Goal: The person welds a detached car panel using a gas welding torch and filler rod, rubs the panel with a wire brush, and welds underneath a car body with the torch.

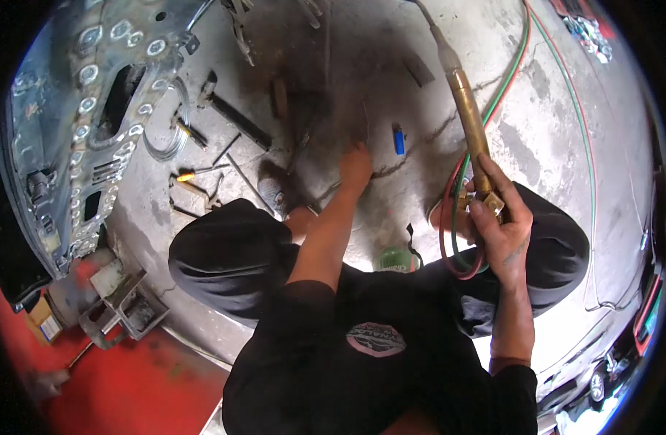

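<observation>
My right hand (508, 230) is wrapped round the valve end of a brass gas torch (465, 109). The torch's narrow neck points away from me to the top of the view. Red and green hoses (455, 250) loop below its valves. My left hand (355, 168) is closed in a pinch above the floor, and a thin wire rod (366, 116) sticks up from its fingers. A blue lighter (399, 141) lies on the concrete to the right of that hand. Dark smudges blur the floor ahead of it.
A hammer (239, 117), a wire coil (157, 138) and a yellow-handled screwdriver (195, 174) lie to the left. Beyond them stands a spot-welded metal panel (93, 138). A green round object (392, 259) sits between my legs. More hose (576, 109) runs along the right.
</observation>
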The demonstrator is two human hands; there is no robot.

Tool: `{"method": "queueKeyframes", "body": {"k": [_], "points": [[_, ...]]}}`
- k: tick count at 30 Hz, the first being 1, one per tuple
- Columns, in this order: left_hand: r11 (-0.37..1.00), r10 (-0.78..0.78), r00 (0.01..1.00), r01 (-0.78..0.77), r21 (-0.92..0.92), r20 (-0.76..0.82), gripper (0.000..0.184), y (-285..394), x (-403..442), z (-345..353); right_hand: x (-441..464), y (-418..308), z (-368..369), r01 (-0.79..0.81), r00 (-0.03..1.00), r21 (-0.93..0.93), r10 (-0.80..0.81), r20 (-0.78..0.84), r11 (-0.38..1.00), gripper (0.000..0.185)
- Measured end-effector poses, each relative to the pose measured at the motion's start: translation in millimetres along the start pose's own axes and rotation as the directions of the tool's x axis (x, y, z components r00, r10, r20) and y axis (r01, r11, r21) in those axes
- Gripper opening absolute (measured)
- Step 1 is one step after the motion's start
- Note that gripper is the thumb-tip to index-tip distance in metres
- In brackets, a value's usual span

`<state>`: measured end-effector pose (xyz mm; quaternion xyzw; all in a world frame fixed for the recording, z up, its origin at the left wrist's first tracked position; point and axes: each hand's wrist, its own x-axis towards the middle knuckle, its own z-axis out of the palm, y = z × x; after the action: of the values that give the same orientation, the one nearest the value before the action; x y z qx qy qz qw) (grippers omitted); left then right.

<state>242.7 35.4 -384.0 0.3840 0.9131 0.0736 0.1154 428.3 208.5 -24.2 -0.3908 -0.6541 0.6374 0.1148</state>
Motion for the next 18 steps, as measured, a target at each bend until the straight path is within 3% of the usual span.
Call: {"method": "queueKeyframes", "body": {"k": [4,6,8,10,11,14,18], "points": [[0.991,0.096,0.995,-0.093,0.101,-0.026,0.013,1,11,10,0,10,2,0.068,0.997,-0.057,-0.067,0.027,0.996,0.063],[0.994,0.077,0.997,-0.076,0.083,-0.003,0.013,4,11,16,-4,6,3,0.019,1.0,-0.02,-0.018,0.026,1.0,0.062],[0.999,0.013,0.999,-0.014,0.032,0.036,0.014,4,11,18,-7,7,3,0.014,0.999,-0.053,-0.012,0.03,0.998,0.061],[0.999,0.044,0.986,-0.045,0.004,0.163,0.018,0,15,14,-4,10,0,0.077,0.997,-0.157,-0.072,0.038,0.985,0.061],[0.998,0.063,0.975,-0.063,-0.006,0.212,0.02,-4,21,8,-3,8,0,0.055,0.998,-0.121,-0.051,0.037,0.991,0.061],[0.983,-0.015,0.995,0.033,-0.183,0.098,0.025,-4,22,-2,-6,0,2,0.017,0.998,0.004,-0.017,0.053,1.0,0.061],[0.905,-0.15,0.985,0.172,-0.388,0.086,0.029,-6,25,-39,-13,-4,4,0.031,0.997,0.091,-0.037,0.069,0.995,0.06]]}}
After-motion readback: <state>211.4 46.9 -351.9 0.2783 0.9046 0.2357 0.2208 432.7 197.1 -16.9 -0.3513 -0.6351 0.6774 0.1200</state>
